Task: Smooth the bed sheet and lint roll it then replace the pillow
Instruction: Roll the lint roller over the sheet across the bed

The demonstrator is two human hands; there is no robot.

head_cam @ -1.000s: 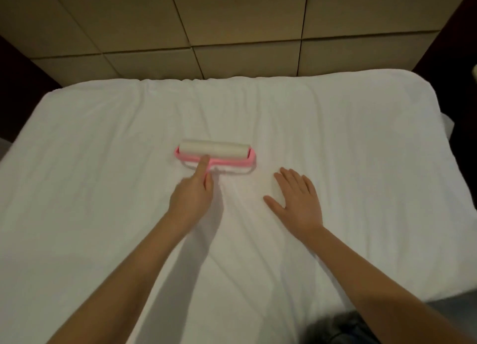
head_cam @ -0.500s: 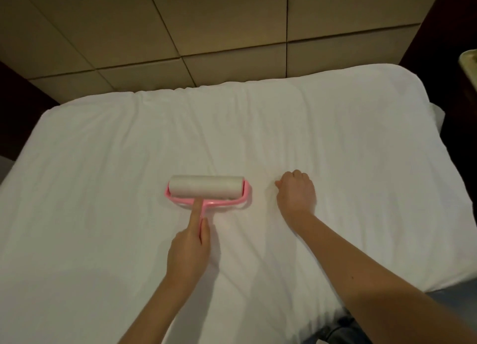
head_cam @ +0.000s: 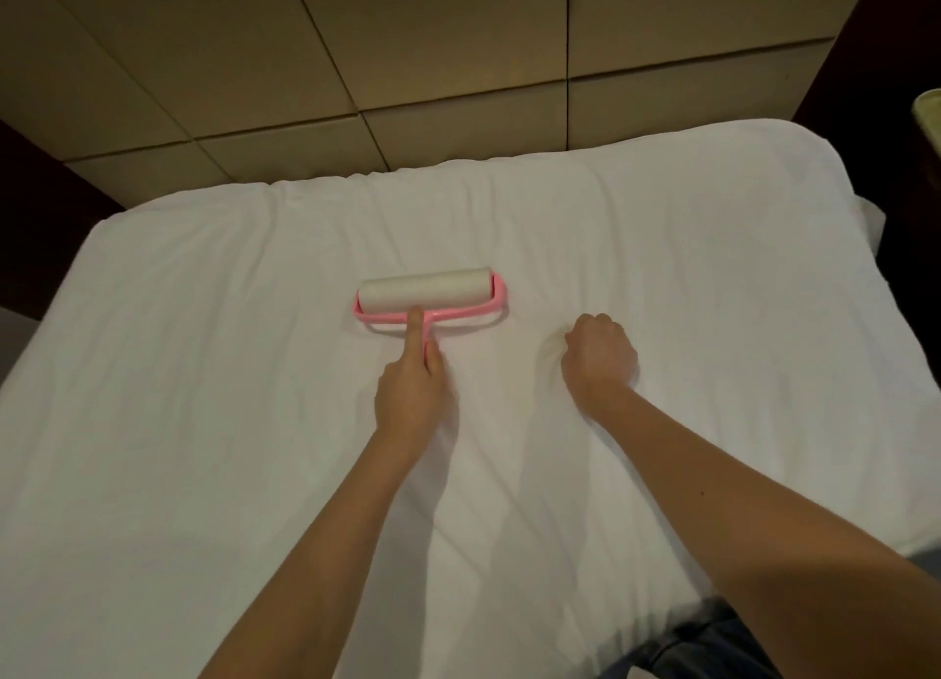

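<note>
Left hand (head_cam: 412, 403) grips the handle of the pink lint roller (head_cam: 427, 291), index finger laid along it; handle mostly covered; roller rests mid-bed on the white bed sheet (head_cam: 713, 281); right hand (head_cam: 601, 355) is a closed fist on the sheet nearby, fingertips hidden.

Left hand (head_cam: 413, 398): bare.
Right hand (head_cam: 601, 360): bare.
Left forearm (head_cam: 326, 541): uncovered down to the lower edge.
Right forearm (head_cam: 738, 500): uncovered likewise.
Garment (head_cam: 713, 645): dark blue-grey creased fabric at the bottom edge; kind unclear.
</note>
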